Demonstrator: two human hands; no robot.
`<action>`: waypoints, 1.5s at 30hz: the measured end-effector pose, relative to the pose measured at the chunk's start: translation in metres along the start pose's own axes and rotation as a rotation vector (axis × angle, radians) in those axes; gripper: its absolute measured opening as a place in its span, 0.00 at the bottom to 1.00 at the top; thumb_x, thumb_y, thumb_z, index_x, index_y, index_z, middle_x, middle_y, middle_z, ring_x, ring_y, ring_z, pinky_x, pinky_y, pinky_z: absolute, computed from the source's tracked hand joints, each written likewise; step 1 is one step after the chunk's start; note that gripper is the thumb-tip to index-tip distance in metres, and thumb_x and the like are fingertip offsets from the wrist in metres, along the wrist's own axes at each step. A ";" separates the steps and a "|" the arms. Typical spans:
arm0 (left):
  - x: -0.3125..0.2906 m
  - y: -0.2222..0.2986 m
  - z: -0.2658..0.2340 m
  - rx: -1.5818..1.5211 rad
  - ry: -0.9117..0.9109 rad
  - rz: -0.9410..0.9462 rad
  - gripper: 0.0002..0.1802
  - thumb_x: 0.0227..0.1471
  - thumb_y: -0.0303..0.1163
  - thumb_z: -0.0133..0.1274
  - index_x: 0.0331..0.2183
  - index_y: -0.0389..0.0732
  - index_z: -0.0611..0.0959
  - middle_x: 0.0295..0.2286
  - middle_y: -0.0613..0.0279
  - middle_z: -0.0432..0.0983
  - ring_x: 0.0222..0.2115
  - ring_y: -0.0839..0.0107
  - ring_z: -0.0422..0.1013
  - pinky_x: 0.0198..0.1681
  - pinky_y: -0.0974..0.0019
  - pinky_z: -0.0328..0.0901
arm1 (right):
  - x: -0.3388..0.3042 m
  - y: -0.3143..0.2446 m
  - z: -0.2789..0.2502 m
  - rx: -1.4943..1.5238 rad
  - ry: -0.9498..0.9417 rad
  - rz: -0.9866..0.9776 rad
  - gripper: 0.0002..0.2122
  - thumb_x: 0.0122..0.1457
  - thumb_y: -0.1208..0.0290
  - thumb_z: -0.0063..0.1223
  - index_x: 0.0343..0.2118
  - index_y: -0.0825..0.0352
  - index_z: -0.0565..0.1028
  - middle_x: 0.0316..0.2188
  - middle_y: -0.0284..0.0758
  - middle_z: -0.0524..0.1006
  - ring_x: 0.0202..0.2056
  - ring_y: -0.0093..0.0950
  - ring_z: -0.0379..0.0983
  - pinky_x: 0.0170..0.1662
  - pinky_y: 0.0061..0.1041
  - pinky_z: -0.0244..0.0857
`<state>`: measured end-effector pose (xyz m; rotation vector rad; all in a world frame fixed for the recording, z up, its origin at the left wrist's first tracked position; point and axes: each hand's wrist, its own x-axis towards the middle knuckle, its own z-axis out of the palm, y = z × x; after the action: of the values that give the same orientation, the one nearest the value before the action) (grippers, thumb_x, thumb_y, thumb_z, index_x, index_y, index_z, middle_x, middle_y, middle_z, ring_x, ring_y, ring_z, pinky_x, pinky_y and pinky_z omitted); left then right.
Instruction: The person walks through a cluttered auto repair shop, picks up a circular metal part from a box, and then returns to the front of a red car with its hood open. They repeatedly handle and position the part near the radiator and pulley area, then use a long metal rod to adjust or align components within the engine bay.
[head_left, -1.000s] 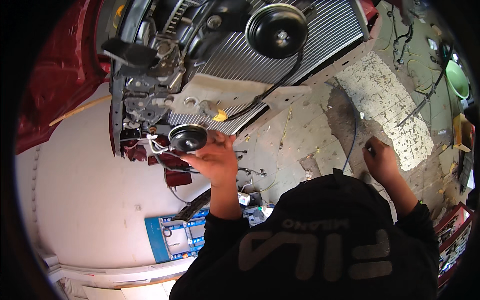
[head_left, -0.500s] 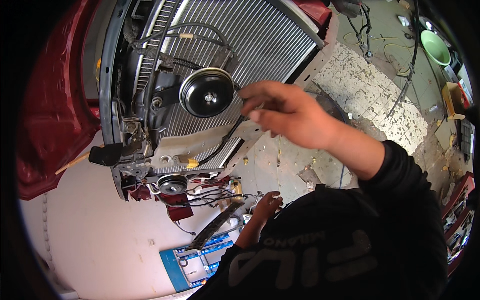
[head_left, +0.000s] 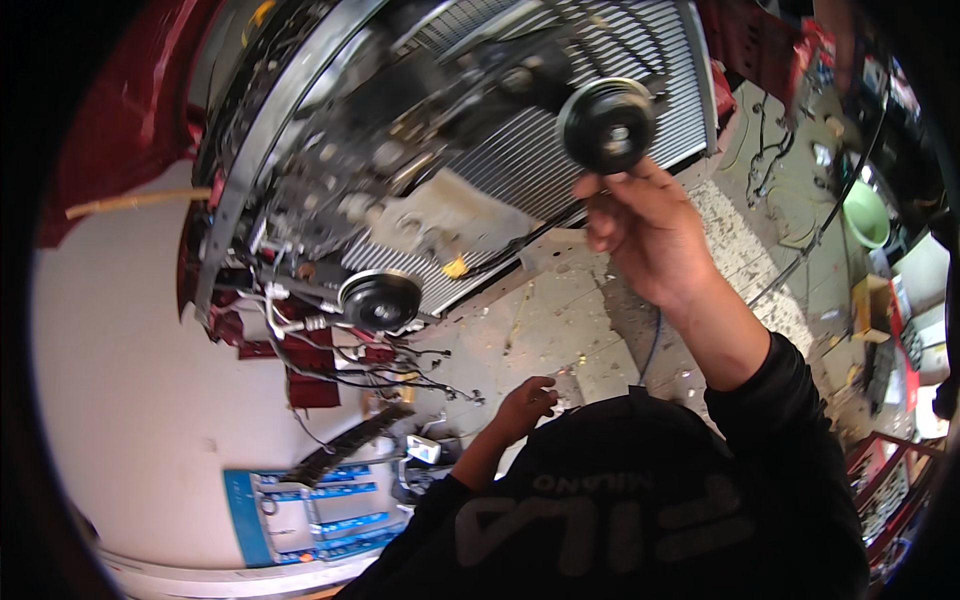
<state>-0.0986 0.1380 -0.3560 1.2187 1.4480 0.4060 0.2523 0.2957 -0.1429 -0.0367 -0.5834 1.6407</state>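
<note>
Upper horn (head_left: 606, 125), the black disc with the pale rim: where is it?

Right of centre, near the top, in front of a silver finned core (head_left: 520, 160). Shall I go across from the left?

Please.

Dark red body panel (head_left: 110, 140) at the far left, with a wooden stick (head_left: 140, 203) slanting at its lower edge. Low down comes a blue-edged board (head_left: 245, 515), then a long dark strip (head_left: 345, 445) at a slant, and a tangle of loose wires (head_left: 370, 378). Above those wires is the lower horn (head_left: 382, 300), another black disc.

And the middle?

Yellow connector (head_left: 455, 267) on a dark cable. Farther right and lower is the left hand (head_left: 527, 410), loosely open, fingers apart, well away from both horns.

What about the right hand (head_left: 650, 240)?

Its fingertips are at the upper horn's lower rim. Whether they pinch it or merely touch it, I can't tell.

And beyond?

Green basin (head_left: 867, 214), toward the right edge, well apart from that hand.
</note>
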 end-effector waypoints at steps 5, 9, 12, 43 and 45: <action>0.006 -0.037 -0.015 -0.164 0.027 0.014 0.23 0.66 0.38 0.62 0.56 0.35 0.79 0.39 0.53 0.84 0.36 0.65 0.82 0.42 0.61 0.75 | -0.003 0.000 -0.006 -0.187 0.064 -0.082 0.08 0.75 0.67 0.52 0.45 0.65 0.77 0.36 0.33 0.81 0.30 0.22 0.69 0.34 0.24 0.63; 0.012 -0.068 -0.024 -0.154 0.036 0.078 0.24 0.66 0.41 0.63 0.54 0.35 0.80 0.39 0.55 0.83 0.35 0.67 0.81 0.41 0.62 0.75 | 0.007 -0.007 -0.005 -0.027 0.040 -0.002 0.10 0.73 0.64 0.56 0.41 0.67 0.76 0.31 0.31 0.75 0.29 0.21 0.65 0.31 0.22 0.60; 0.017 -0.087 -0.030 -0.269 -0.009 0.111 0.25 0.66 0.43 0.62 0.54 0.34 0.80 0.37 0.55 0.84 0.35 0.68 0.81 0.40 0.63 0.75 | 0.011 -0.009 -0.007 -0.058 0.053 0.039 0.08 0.72 0.67 0.56 0.43 0.68 0.75 0.30 0.31 0.74 0.28 0.21 0.65 0.30 0.21 0.60; 0.009 -0.120 -0.065 -0.240 -0.002 0.062 0.19 0.66 0.37 0.59 0.50 0.32 0.82 0.36 0.56 0.83 0.35 0.68 0.80 0.41 0.62 0.78 | -0.016 -0.079 0.050 -1.743 0.263 -0.570 0.36 0.55 0.88 0.61 0.69 0.65 0.67 0.58 0.35 0.74 0.44 0.24 0.74 0.45 0.23 0.72; 0.010 -0.105 -0.060 -0.236 0.003 0.090 0.20 0.66 0.37 0.59 0.52 0.32 0.81 0.36 0.56 0.83 0.35 0.68 0.80 0.42 0.62 0.78 | -0.017 -0.086 0.063 -2.045 0.012 -0.613 0.40 0.52 0.84 0.69 0.70 0.65 0.66 0.61 0.40 0.74 0.51 0.33 0.76 0.51 0.30 0.74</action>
<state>-0.1958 0.1263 -0.4271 1.0950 1.3098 0.6229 0.3120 0.2614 -0.0594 -1.1894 -1.7787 -0.0726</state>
